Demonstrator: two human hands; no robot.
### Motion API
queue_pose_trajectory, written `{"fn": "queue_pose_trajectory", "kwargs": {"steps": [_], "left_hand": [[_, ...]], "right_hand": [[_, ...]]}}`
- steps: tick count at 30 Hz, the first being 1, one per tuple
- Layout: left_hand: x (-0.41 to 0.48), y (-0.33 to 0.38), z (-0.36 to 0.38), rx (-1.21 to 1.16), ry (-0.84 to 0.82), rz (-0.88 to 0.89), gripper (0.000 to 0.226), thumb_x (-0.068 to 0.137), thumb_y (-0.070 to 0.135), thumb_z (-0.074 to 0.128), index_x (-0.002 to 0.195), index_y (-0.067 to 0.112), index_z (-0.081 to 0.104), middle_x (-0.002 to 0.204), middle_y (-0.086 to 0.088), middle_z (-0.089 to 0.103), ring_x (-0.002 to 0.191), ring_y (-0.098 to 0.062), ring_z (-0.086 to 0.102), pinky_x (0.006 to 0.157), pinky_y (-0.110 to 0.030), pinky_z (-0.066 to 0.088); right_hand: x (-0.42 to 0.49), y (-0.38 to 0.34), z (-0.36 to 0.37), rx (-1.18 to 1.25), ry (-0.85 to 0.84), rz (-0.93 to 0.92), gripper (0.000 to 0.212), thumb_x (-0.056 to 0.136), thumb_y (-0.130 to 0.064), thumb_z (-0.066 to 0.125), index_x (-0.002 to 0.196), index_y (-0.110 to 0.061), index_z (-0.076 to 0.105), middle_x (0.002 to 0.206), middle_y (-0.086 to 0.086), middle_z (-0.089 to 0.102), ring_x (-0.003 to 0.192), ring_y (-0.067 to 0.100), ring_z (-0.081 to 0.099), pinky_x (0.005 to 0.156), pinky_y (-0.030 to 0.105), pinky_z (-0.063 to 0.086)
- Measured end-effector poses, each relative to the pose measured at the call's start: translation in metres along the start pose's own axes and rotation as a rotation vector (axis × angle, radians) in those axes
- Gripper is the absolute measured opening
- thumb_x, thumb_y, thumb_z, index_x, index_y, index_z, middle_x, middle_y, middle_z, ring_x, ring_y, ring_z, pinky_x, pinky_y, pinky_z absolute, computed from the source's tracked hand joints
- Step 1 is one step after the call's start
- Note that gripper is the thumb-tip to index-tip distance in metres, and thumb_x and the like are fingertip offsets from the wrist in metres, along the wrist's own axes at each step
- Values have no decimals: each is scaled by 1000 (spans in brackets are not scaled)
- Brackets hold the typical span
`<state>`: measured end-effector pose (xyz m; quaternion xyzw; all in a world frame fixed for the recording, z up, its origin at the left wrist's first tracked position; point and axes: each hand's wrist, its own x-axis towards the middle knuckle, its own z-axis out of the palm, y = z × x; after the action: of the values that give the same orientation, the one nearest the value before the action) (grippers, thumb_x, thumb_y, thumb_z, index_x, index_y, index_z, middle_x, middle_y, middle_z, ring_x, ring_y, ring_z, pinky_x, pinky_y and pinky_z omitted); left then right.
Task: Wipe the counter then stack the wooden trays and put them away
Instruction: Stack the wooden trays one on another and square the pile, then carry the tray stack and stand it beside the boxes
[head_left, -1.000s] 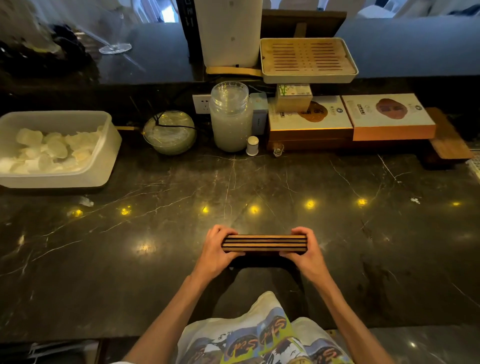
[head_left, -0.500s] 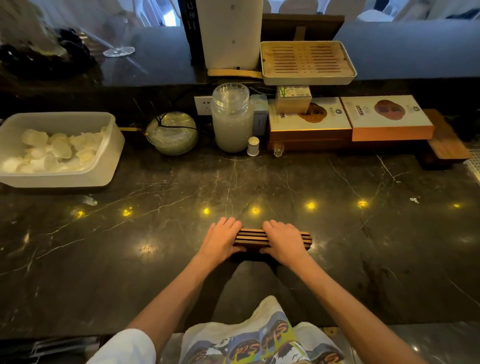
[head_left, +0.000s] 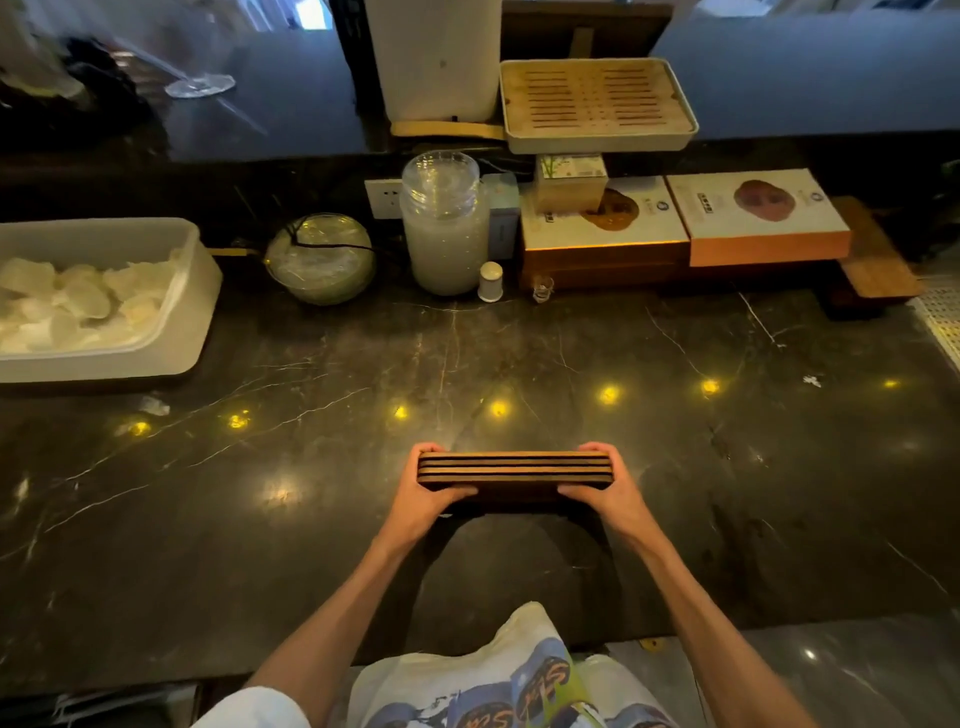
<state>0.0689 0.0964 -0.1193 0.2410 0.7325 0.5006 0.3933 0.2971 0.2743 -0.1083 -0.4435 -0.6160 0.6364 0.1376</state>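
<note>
Tub (head_left: 200, 332) holds pale lumps (head_left: 78, 306), perhaps ice; left hand (head_left: 423, 501), right hand (head_left: 605, 496) grip trays (head_left: 514, 467).

Ends of wooden trays (head_left: 514, 468) under left hand (head_left: 423, 501), right hand (head_left: 605, 496), white tub (head_left: 193, 322) cropped left

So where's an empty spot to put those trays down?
The bare counter between the wooden trays and the glass jar is free, also right of the trays, below the boxes. The back row and white tub corner are crowded.
</note>
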Motion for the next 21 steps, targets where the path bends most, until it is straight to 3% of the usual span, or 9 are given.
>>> {"fn": "queue_pose_trajectory", "kwargs": {"steps": [4, 7, 11, 13, 17, 19, 21], "left_hand": [[7, -12, 1, -69, 5, -78, 56, 65, 7, 85, 104, 30, 51, 98, 5, 70, 94, -4, 68, 76, -17, 55], [10, -14, 1, -89, -10, -139, 61, 65, 8, 85, 108, 33, 51, 104, 6, 69, 98, 0, 66, 72, -13, 54], [8, -6, 2, -66, -4, -117, 61, 68, 3, 82, 113, 28, 49, 110, 3, 66, 102, 0, 65, 75, -11, 53], [6, 5, 5, -57, 13, -124, 64, 69, 0, 82, 116, 26, 48, 110, 4, 65, 100, 2, 65, 77, -11, 52], [-12, 29, 16, -98, 40, -293, 66, 70, 17, 84, 124, 17, 46, 118, -5, 63, 97, -8, 65, 78, -20, 54], [-26, 42, 30, -151, 78, -353, 66, 65, 30, 85, 120, 18, 50, 111, -2, 67, 90, -9, 70, 70, -18, 55], [-34, 64, 49, -209, 149, -354, 64, 64, 30, 86, 118, 14, 56, 100, -1, 73, 83, -9, 72, 63, -18, 55]], "right_hand": [[3, 10, 6, 94, 13, 84, 61, 66, -7, 85, 114, -25, 53, 109, 5, 67, 108, 24, 65, 89, 37, 55], [8, 15, 4, 124, -16, 143, 65, 70, -5, 83, 123, -18, 47, 117, 14, 64, 107, 27, 66, 81, 44, 60], [10, 18, 5, 74, -10, 160, 66, 70, -25, 86, 124, -32, 48, 114, -7, 66, 104, 3, 65, 75, 17, 56], [14, 13, 1, 77, -34, 165, 69, 63, -38, 88, 120, -38, 49, 110, -13, 67, 98, -4, 65, 73, 13, 54], [16, 8, -19, 148, -93, 223, 77, 49, -56, 87, 115, -32, 55, 114, -2, 70, 96, 8, 70, 86, 33, 59], [9, 15, -34, 215, -132, 265, 81, 51, -57, 88, 120, -27, 58, 115, 4, 71, 99, 16, 71, 88, 38, 58], [-2, 18, -49, 335, -176, 332, 83, 53, -54, 90, 124, -25, 58, 116, 5, 72, 103, 22, 70, 88, 42, 58]]}}
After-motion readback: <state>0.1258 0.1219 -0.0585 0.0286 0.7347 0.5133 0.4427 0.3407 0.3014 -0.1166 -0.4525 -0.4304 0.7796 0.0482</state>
